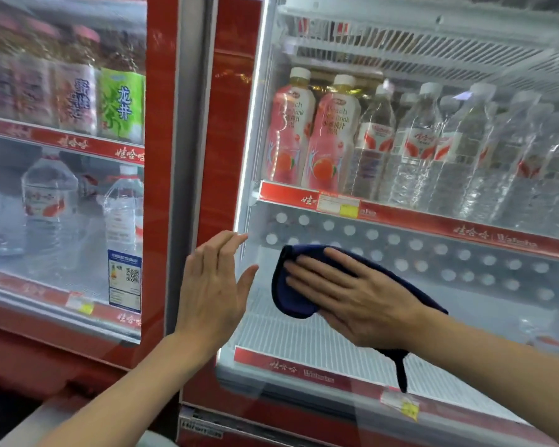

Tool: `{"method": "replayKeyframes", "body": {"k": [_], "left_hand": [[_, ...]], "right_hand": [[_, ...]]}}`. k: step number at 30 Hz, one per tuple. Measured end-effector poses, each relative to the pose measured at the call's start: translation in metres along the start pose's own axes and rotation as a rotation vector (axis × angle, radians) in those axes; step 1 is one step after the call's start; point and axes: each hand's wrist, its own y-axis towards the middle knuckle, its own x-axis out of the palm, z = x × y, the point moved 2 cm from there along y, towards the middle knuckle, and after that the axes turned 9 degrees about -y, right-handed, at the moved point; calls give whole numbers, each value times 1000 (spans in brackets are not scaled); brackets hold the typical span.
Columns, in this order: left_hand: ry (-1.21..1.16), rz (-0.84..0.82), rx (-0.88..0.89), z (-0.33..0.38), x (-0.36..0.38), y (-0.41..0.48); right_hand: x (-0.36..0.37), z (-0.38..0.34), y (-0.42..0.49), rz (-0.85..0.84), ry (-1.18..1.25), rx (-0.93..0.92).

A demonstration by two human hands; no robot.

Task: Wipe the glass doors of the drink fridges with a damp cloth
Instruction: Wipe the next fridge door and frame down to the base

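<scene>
A dark blue cloth [291, 298] lies flat against the glass door [433, 195] of the right drink fridge, low on its left side. My right hand [346, 295] presses on the cloth with straight, spread fingers; a tail of the cloth hangs down below my wrist. My left hand [213, 285] rests with straight fingers on the red door frame [229, 124], just left of the cloth. The left fridge's glass door [62, 195] is beside it.
Behind the right door stand peach drink bottles [329, 137] and water bottles [439, 150] on a shelf with red price strips. The left fridge holds tea bottles and large water bottles [123, 221]. A grey vertical strip [188, 156] separates the two fridges.
</scene>
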Motion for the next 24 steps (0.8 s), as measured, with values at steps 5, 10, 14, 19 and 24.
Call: {"method": "replayKeyframes", "body": {"k": [5, 10, 14, 19, 24], "left_hand": [[58, 19, -102, -12, -4, -3], [64, 39, -112, -11, 0, -5], [9, 40, -100, -19, -5, -9], [-105, 41, -255, -23, -10, -12], [-49, 50, -242, -23, -7, -15]], "right_hand": [[-17, 63, 45, 97, 41, 291], [-16, 18, 64, 127, 99, 609], [-6, -51, 54, 61, 65, 367], [-8, -9, 58, 50, 43, 108], [-29, 54, 116, 141, 92, 518]]}}
